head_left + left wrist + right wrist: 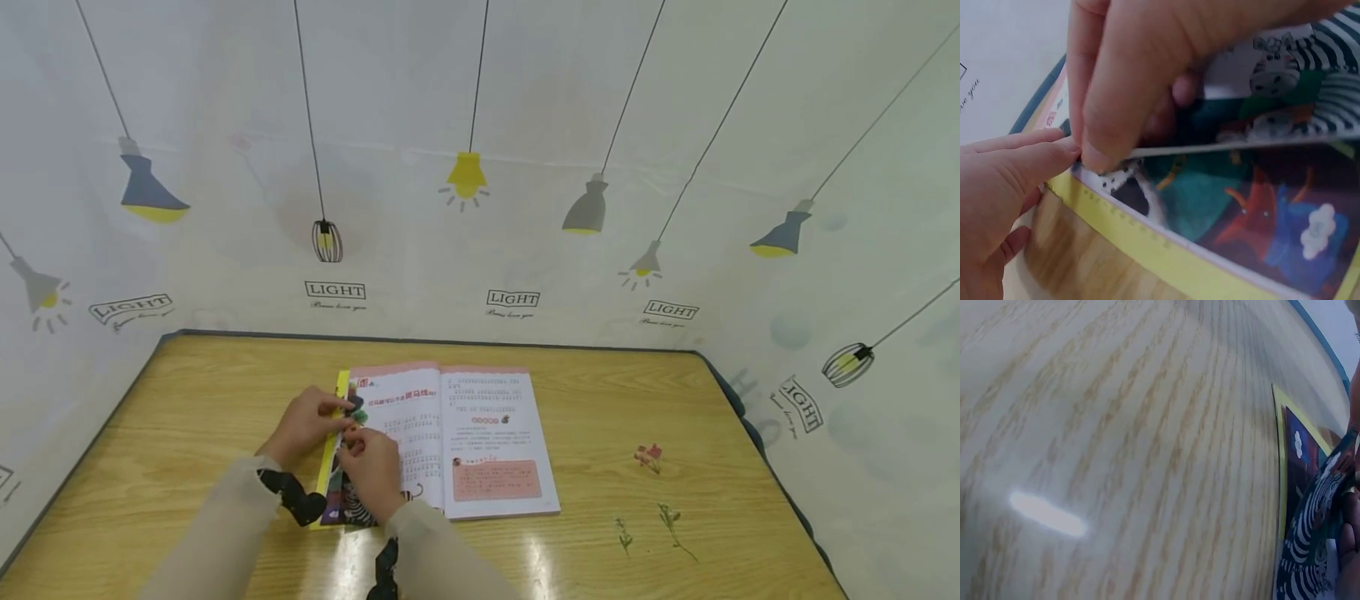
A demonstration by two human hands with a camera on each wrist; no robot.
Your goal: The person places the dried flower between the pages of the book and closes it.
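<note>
Handling an open illustrated Chinese-language book (442, 433) on a wood-grain tabletop (600, 400), left of the table's middle. Gripping, with the right hand (375, 468), the outer edge of the left-hand leaf (1335, 100), pinching between thumb and finger. Touching, with the left hand (306, 423), the same edge just beside the right thumb, extending two digits over the book's yellow border (1129, 236); not showing clearly whether pinching or merely pressing. Lifting the leaf's edge clear of the next page and curving the zebra-printed strip upward. Exposing underneath a dark picture page (1210, 206) with a red, fox-like figure in blue. Showing, on the left-hand leaf, a red heading (401, 397); on the facing page, a pink text box (497, 481). Wearing pale sleeves (213, 533) and black wrist straps (294, 497). Including, to the right of the book and well apart from it, one pink-flowered sprig (648, 456) and, nearer the front, two green sprigs (670, 518). Having behind the table a white backdrop (412, 267) printed with hanging lamps and the word LIGHT.
</note>
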